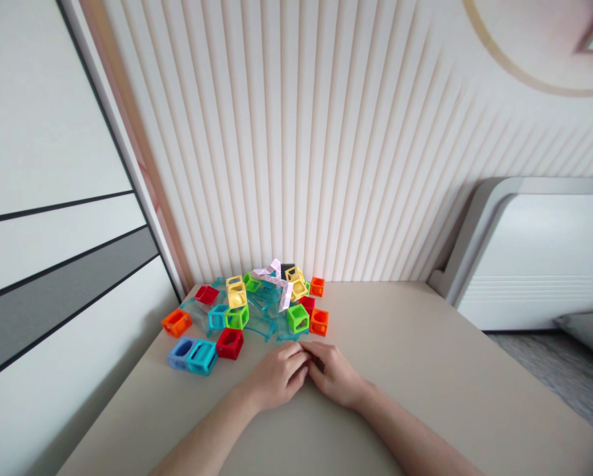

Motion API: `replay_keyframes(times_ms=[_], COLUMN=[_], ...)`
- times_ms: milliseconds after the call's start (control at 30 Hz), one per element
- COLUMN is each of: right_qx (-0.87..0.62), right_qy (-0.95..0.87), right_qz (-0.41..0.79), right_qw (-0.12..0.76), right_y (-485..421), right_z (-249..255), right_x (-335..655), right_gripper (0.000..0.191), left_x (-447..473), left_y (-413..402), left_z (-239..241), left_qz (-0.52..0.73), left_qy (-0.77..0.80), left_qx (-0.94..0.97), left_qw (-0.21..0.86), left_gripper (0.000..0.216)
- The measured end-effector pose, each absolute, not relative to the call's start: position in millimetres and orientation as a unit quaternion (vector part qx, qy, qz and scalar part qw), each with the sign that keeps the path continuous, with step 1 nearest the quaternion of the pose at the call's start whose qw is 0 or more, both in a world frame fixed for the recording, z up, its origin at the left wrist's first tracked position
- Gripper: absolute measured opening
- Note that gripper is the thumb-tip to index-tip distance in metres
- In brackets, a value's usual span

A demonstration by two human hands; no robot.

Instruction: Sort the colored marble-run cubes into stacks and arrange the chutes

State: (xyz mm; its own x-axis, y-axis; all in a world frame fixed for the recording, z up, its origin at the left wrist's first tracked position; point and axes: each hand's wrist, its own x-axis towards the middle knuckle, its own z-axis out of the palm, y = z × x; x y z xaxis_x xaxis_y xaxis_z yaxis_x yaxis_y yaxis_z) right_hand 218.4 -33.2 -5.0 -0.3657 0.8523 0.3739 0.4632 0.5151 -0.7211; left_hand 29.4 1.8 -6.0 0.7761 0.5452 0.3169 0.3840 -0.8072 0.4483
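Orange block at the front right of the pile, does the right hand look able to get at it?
Probably yes: the right hand rests just short of that orange block, and no other block lies between them. It appears to touch the left hand, so may need to part first.

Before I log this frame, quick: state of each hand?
Left hand: loosely curled, palm hidden; nothing visibly held, open or closed can't be told.
Right hand: loosely curled, touching the left; likewise can't be told.
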Motion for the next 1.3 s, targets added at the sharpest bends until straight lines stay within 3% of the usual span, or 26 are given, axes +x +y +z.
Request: replay_keyframes(times_ms=[200, 400, 533, 667, 800, 1000, 1300], right_qx=[-0.407, -0.461, -0.564, -0.607, -0.613, -0.619, -0.640], right_qy=[-0.803, -0.755, -0.692, -0.655, -0.622, -0.585, -0.542], right_qz=[0.207, 0.065, 0.023, 0.091, 0.188, 0.228, 0.242], right_qw=[0.383, 0.462, 0.451, 0.441, 0.450, 0.473, 0.488], right_y=[-30.8, -17.8, -5.8, 2.1, 5.4, 8.0, 10.3], right_z=[-7.0, -10.9, -21.6, -29.8, -32.2, -33.2, -26.8], right_x=[224.3, 240.8, 248.8, 251.2, 251.3, 253.3, 260.4], right_gripper=[0.039, 0.027, 0.030, 0.040, 0.044, 0.049, 0.035], left_x=[30.3, 33.8, 35.6, 35.1, 34.2, 34.2, 34.5], left_y=[1.8, -0.6, -3.0, -4.1, -3.6, -1.5, -2.9], left_z=[-6.3, -7.1, -5.9, -6.6, -11.2, -15.4, -12.2], left_qz=[0.235, 0.279, 0.278, 0.240, 0.194, 0.191, 0.173], left_qy=[0.252, 0.243, 0.241, 0.243, 0.253, 0.255, 0.258], left_qx=[0.924, 0.921, 0.923, 0.932, 0.939, 0.938, 0.941], left_qw=[0.166, 0.126, 0.116, 0.121, 0.132, 0.139, 0.136], left_gripper=[0.024, 0.053, 0.034, 0.022, 0.022, 0.022, 0.021])
